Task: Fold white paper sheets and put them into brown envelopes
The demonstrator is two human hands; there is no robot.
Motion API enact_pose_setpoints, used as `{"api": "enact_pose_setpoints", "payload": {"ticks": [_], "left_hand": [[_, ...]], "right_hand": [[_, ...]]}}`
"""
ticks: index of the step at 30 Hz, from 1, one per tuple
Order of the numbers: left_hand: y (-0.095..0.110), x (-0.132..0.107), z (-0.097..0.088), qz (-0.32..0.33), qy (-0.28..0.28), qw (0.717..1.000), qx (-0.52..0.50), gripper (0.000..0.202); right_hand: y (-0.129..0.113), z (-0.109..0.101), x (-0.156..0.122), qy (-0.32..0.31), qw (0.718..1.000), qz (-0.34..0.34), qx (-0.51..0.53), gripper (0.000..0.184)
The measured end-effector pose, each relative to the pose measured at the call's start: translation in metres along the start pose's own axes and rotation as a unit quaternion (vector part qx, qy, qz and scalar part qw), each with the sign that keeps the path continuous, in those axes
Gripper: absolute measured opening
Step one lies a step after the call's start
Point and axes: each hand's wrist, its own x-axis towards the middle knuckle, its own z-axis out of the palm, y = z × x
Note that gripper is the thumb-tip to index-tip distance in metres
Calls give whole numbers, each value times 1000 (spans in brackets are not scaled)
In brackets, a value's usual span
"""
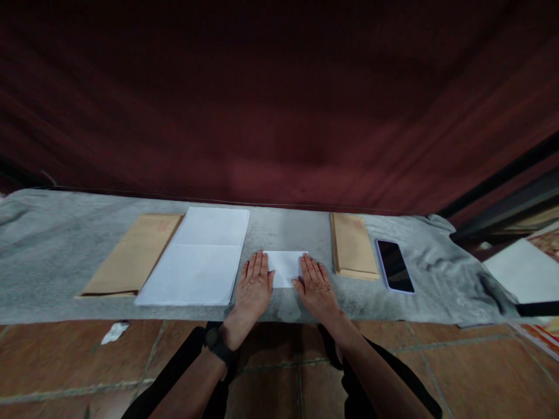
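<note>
Nearest, a white scrap point(115, 332) lies on the tiled floor point(279, 372). A black watch point(217, 343) sits on the left wrist. The left hand point(253, 289) and right hand point(315, 289) lie flat, fingers stretched out and gripping nothing, each pressing one side of the folded white paper point(286, 266) on the grey cloth point(52, 256). Left of them is a stack of white sheets point(198, 256), then a brown envelope point(137, 253). To the right lie a second envelope point(353, 244) and a phone point(395, 265). A dark red curtain point(279, 105) hangs behind.

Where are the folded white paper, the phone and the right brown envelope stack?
folded white paper point(286, 266), head view, uncovered middle of its top face
phone point(395, 266), head view, centre of its dark screen
right brown envelope stack point(353, 244), head view, middle of the top envelope
</note>
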Motion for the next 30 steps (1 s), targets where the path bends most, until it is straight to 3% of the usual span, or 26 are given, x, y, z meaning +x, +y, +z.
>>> {"api": "enact_pose_setpoints", "payload": {"ticks": [4,7,12,16,19,25,30], "left_hand": [[-1,6,-6,-23,7,995,-100,50],[-4,13,-14,-78,3,975,-209,48],[-14,24,-21,-211,-14,913,-349,56],[-19,28,-14,-273,-25,846,-458,65],[-20,29,-10,-283,-46,811,-509,67],[-19,30,-12,-251,-81,802,-536,29],[-12,29,-24,-260,-84,777,-566,26]], "right_hand": [[0,1,0,4,1000,0,-4,62],[-1,2,0,3,1000,2,-5,62],[-3,3,0,-1,1000,9,-9,62],[-5,2,1,-11,1000,8,-13,63],[-7,2,2,-13,1000,13,-16,63],[-7,1,2,-12,1000,10,-3,64],[-5,-4,2,-21,999,4,29,68]]}}
